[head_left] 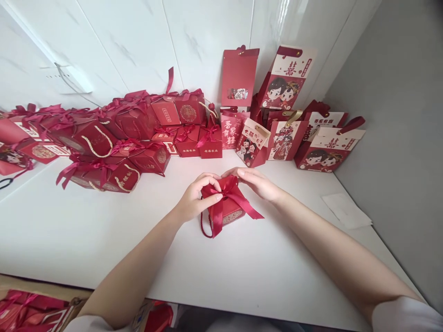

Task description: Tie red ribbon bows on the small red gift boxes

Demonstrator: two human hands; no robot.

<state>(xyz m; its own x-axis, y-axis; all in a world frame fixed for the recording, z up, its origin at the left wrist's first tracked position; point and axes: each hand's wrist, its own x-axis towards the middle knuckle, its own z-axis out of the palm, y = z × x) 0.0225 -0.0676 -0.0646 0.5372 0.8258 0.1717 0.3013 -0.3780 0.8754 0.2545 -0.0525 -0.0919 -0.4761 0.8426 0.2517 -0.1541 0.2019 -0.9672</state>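
Observation:
A small red gift box point(232, 217) with a gold pattern stands on the white table in front of me. A shiny red ribbon point(217, 216) is tied in a bow on its top, with two tails hanging down the front. At the box's left side droops a dark red cord handle point(205, 230). My left hand point(197, 196) pinches the bow at the top between thumb and fingers. Against the far right edge of the box rests my right hand point(258, 182), its fingers stretched out and fairly flat, touching the top corner.
Many red ribboned gift boxes point(138, 120) are stacked along the wall at the left. Printed red and white gift bags point(284, 83) stand at the back right. A white paper sheet point(346, 210) lies near the right edge. An open carton point(38, 283) of red boxes sits at lower left.

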